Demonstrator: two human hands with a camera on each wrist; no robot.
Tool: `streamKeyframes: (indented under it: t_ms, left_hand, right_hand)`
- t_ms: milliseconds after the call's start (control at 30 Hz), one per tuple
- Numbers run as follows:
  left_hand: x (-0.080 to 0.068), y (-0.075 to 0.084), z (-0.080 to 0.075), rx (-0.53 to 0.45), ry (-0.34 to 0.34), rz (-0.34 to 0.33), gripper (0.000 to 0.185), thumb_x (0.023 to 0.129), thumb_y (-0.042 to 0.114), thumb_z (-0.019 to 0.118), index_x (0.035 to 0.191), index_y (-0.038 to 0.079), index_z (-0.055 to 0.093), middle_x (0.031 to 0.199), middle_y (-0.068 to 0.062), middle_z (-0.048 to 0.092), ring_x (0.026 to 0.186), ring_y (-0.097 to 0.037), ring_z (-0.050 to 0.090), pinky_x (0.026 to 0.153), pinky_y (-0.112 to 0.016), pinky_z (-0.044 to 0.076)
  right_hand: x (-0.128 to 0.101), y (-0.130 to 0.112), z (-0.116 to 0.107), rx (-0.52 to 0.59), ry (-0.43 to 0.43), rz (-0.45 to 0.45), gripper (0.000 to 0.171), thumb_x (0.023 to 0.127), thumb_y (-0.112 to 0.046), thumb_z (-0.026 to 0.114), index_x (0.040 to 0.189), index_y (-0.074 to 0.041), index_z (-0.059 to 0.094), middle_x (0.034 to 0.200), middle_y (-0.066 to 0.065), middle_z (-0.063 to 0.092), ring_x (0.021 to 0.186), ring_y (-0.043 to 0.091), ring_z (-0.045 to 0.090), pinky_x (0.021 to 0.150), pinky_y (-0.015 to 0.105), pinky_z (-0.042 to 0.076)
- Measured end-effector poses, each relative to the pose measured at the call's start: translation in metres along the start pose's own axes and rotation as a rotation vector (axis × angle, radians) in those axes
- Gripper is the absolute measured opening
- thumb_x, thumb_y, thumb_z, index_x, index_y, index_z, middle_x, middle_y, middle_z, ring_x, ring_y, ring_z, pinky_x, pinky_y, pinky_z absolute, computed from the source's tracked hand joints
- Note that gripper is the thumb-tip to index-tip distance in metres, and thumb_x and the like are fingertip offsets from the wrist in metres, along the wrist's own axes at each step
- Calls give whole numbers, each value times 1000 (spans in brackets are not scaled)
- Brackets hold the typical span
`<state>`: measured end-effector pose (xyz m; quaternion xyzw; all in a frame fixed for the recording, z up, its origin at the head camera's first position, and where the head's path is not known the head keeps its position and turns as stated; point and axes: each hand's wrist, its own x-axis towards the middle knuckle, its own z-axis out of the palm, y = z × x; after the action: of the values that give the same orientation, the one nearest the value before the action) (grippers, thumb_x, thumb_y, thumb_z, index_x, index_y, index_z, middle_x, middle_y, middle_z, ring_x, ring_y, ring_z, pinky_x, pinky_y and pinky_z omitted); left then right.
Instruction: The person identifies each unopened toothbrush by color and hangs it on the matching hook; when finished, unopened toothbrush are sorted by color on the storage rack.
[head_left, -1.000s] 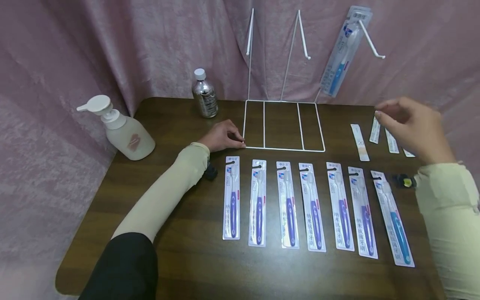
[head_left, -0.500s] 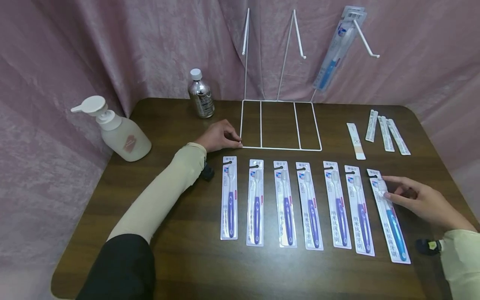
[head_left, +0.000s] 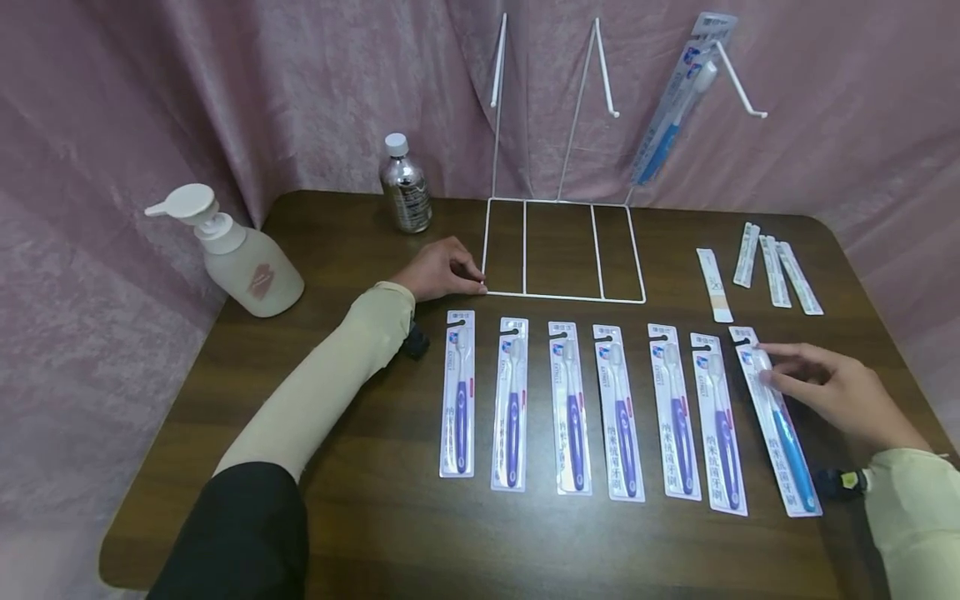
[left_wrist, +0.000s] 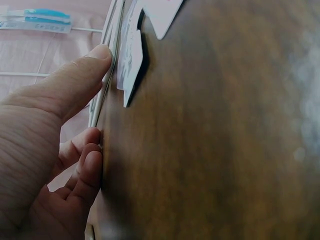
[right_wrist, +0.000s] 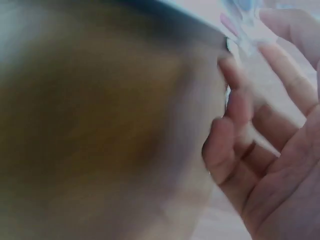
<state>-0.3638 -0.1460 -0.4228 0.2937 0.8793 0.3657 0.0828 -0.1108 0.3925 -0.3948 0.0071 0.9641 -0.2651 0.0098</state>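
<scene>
Pink curtain backs a dark wood table [head_left: 375,517] w/ a white wire rack [head_left: 562,250] at the rear. Right hand [head_left: 832,387] rests at the table's right, fingers curled onto the head end of the blue toothbrush pack [head_left: 776,421], pinching its edge; right wrist view too blurred to confirm more. Pack lies flat, last on the right in a row of seven, long axis near-to-far, hang-hole end toward the rack, slightly skewed vs. the six purple packs [head_left: 577,408]. Print on the cards is Chinese, too small to read. Left hand [head_left: 442,271] holds the rack's front-left corner, thumb [left_wrist: 75,80] on the wire, fingers curled. Another blue pack [head_left: 675,108] hangs on the rack's right hook.
</scene>
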Motion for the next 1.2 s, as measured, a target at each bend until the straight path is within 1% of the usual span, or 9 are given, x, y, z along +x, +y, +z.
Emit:
streamKeyframes:
  t_ms: [133,233,333,400,567,700,800,967,1200]
  left_hand:
    - [1,1,2,9,-11,6,17,82,29,94,93,20,86,104,-1,65,101,-17,57,91,-34,48]
    - [2,0,4,3,-18,9,15,82,28,94,92,20,86,103,-1,64,100,-16,56,91,-33,48]
    - [1,-2,5,-3,-20,20,14,82,26,94,91,19,86,102,-1,64,100,-16,56,90,-33,48]
    - [1,-3,5,-9,-17,19,14,82,26,94,91,19,86,102,-1,65,99,-16,56,90,-33,47]
    - [-2,-7,4,-9,-10,1,14,83,27,94,92,20,86,103,0,65,101,-16,57,91,-33,48]
    - [-4,-6,3,-4,-8,-1,14,82,28,94,92,20,86,104,-1,65,101,-16,57,91,-34,49]
    - [-4,-6,2,2,-8,1,14,82,28,94,91,21,86,103,0,65,101,-16,57,91,-34,49]
    - [-3,-4,1,10,-9,6,14,82,28,94,92,21,86,103,0,65,100,-16,57,91,-34,48]
    - [0,-2,-1,16,1,16,17,82,29,94,94,21,86,103,1,67,100,-16,57,90,-34,48]
  right_hand:
    - [16,-22,-15,34,102,-35,47,97,-21,81,139,-6,67,99,14,78,72,1,65,59,16,48]
    - [31,-49,-30,38,268,-67,46,95,-19,83,137,-9,70,94,-14,75,63,-3,57,54,13,42]
    - [43,-88,-47,84,461,-103,45,94,-15,82,138,-15,72,91,-38,61,59,-6,51,54,10,39]
    - [51,-115,-55,126,576,-164,44,94,-12,81,137,-19,72,91,-43,59,58,-8,47,55,8,37]
    - [70,-167,-63,171,761,-320,42,93,-14,81,132,-27,74,100,-35,68,53,-10,42,58,5,36]
    - [82,-190,-60,208,808,-305,41,92,-19,83,130,-29,75,107,-15,77,55,-12,47,62,4,41]
    - [90,-197,-56,240,824,-259,40,90,-22,85,129,-30,76,107,-7,80,56,-11,50,64,6,43]
    - [99,-198,-52,266,858,-251,37,89,-24,85,126,-25,77,103,-7,80,54,-12,50,60,5,41]
    - [100,-193,-45,193,880,-295,39,94,-29,81,132,-25,74,111,1,79,58,-16,48,62,4,41]
